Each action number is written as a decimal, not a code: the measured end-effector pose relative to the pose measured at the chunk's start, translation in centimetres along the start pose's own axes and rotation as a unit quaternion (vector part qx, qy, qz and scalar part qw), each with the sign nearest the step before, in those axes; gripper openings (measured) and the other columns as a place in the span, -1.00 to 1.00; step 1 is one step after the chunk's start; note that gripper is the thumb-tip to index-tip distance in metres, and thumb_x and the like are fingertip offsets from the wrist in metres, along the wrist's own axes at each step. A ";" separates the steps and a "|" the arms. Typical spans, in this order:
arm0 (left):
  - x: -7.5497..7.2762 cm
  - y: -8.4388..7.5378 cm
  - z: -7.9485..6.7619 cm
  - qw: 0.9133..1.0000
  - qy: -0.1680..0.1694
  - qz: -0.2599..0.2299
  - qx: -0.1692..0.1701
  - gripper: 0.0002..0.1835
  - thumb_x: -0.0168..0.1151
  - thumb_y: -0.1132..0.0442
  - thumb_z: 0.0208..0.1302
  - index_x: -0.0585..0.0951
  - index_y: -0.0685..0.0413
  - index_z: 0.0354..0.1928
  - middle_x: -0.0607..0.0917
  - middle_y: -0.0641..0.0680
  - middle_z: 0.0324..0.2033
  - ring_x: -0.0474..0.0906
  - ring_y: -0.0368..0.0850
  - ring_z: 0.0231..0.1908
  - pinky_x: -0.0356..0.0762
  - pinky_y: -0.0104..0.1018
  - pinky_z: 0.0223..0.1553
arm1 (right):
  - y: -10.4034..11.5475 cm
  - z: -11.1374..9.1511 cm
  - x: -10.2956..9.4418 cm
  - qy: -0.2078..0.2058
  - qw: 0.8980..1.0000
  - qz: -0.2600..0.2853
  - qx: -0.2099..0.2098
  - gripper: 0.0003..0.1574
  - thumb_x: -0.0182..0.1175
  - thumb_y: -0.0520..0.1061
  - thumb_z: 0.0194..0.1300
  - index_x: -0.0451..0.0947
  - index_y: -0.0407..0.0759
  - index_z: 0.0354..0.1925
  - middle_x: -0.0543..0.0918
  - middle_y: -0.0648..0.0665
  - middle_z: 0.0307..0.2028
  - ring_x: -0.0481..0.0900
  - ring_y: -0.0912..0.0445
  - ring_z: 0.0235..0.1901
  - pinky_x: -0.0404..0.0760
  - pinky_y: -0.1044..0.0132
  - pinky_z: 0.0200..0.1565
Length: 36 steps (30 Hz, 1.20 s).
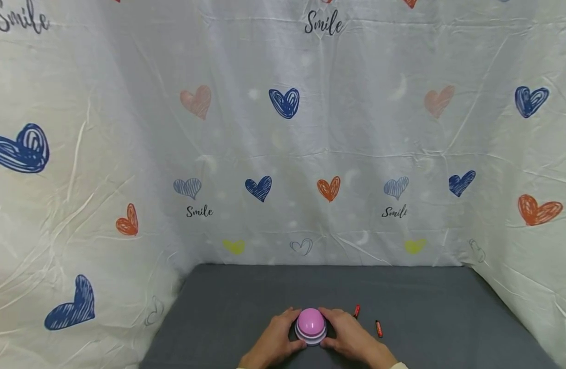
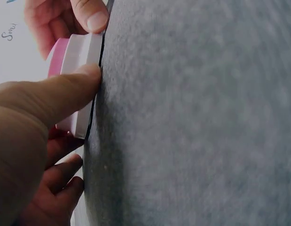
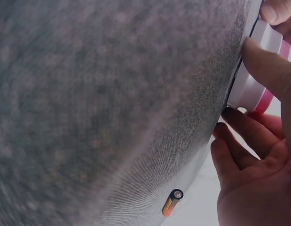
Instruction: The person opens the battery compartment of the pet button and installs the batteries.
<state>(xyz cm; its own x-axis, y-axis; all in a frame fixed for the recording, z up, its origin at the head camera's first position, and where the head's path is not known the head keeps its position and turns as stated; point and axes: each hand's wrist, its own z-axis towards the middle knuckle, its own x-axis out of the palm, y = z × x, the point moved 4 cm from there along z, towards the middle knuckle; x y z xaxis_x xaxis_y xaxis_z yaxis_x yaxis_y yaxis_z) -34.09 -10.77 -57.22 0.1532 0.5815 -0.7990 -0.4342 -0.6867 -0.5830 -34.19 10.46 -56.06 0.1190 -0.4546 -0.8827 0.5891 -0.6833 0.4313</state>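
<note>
On the grey tabletop stands a round push button with a glossy pink dome (image 1: 311, 322) and a stepped white base (image 1: 311, 340). My left hand (image 1: 274, 335) grips the base from the left, thumb at the near side and fingers at the far side. From the right, my right hand (image 1: 352, 335) holds it the same way. In the left wrist view the left thumb (image 2: 72, 92) presses on the white wall, low by the cloth. The right wrist view has the right thumb (image 3: 267, 66) against the base, with fingertips curled behind it. The underside is hidden.
Two small red-and-black batteries lie right of the button: one battery (image 1: 379, 328) apart from the right hand, another battery (image 1: 356, 311) just beyond its fingers. Dark grey cloth (image 1: 246, 287) covers the table. A white curtain (image 1: 365, 128) printed with hearts hangs behind and at both sides.
</note>
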 end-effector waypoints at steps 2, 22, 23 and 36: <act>0.0 -0.1 0.0 1.000 0.000 -0.002 0.001 -0.25 0.69 0.10 0.17 0.63 0.19 0.37 0.72 0.26 0.31 0.59 0.35 0.39 0.59 0.35 0.40 | 0.0 0.0 0.0 -0.002 1.000 -0.003 0.001 -0.07 0.65 -0.01 0.23 0.53 -0.30 0.43 0.76 -0.22 0.25 0.70 -0.10 0.27 0.72 -0.09 0.33; -3.9 -3.1 -0.1 0.998 -0.035 -0.029 0.048 -0.25 0.59 0.12 0.34 0.53 0.22 0.49 0.65 0.30 0.40 0.58 0.29 0.43 0.54 0.30 0.47 | 2.1 -0.6 -4.8 -0.058 0.994 0.078 -0.040 -0.14 0.52 -0.07 0.41 0.46 -0.31 0.52 0.67 -0.23 0.40 0.70 -0.08 0.33 0.74 -0.07 0.34; -4.2 -3.2 -0.1 0.998 -0.036 -0.033 0.047 -0.25 0.58 0.12 0.35 0.52 0.22 0.50 0.65 0.28 0.41 0.58 0.27 0.43 0.54 0.29 0.47 | 2.2 -0.6 -5.2 -0.061 0.994 0.083 -0.043 -0.15 0.51 -0.05 0.42 0.46 -0.30 0.52 0.67 -0.22 0.40 0.72 -0.07 0.30 0.76 -0.05 0.31; -6.9 -5.4 -0.5 0.980 -0.129 -0.134 0.077 -0.32 0.45 0.02 0.46 0.57 0.25 0.47 0.70 0.22 0.35 0.67 0.15 0.36 0.63 0.11 0.41 | 3.2 -0.9 -8.9 -0.135 0.983 0.116 -0.035 -0.14 0.41 0.23 0.45 0.55 -0.23 0.48 0.74 -0.15 0.32 0.78 0.05 0.17 0.83 -0.04 0.17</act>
<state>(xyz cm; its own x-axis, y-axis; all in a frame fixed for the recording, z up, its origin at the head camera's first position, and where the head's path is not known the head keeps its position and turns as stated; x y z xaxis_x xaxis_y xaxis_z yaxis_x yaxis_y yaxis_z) -32.38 -11.29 -48.61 0.0590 0.8361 -0.5454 -0.5412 -0.4323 -0.7212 -32.68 12.81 -46.98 0.0457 -0.7358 -0.6756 0.6264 -0.5058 0.5932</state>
